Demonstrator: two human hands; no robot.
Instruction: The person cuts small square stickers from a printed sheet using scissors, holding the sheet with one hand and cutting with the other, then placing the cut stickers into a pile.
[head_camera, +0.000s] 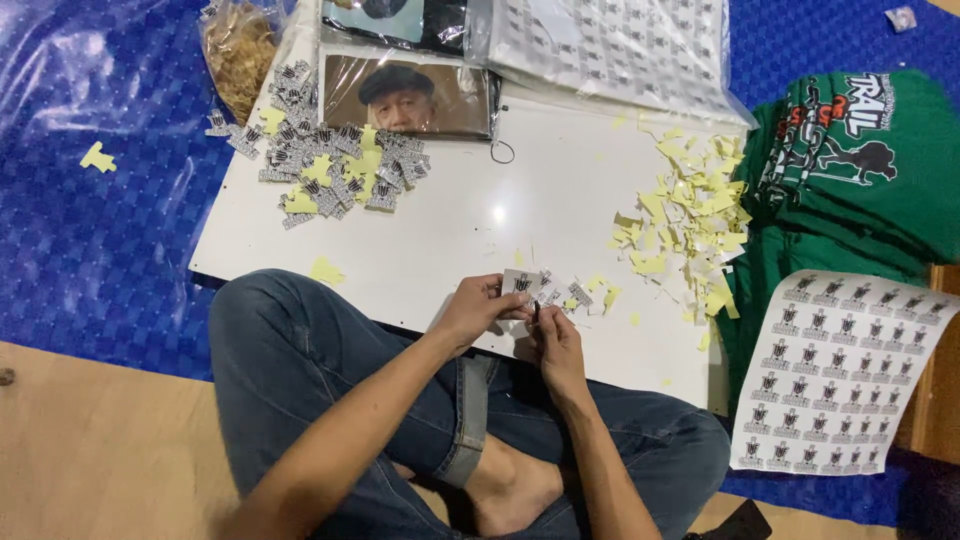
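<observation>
My left hand (478, 308) and my right hand (556, 338) meet at the near edge of a white board (470, 215). The left hand pinches a small black-and-white sticker (520, 284) by its corner. The right hand's fingertips touch the sticker's lower edge, closed on a small dark thing that I cannot make out. A few more cut stickers (570, 294) lie on the board just to the right of my hands. My crossed legs in blue jeans (300, 350) sit below.
A heap of cut stickers (330, 170) lies at the board's far left, yellow backing scraps (690, 220) at its right. A printed sticker sheet (835, 370) and folded green shirts (860, 160) lie right. Bagged items and a photo print (405, 95) sit at the back, on blue matting (90, 240).
</observation>
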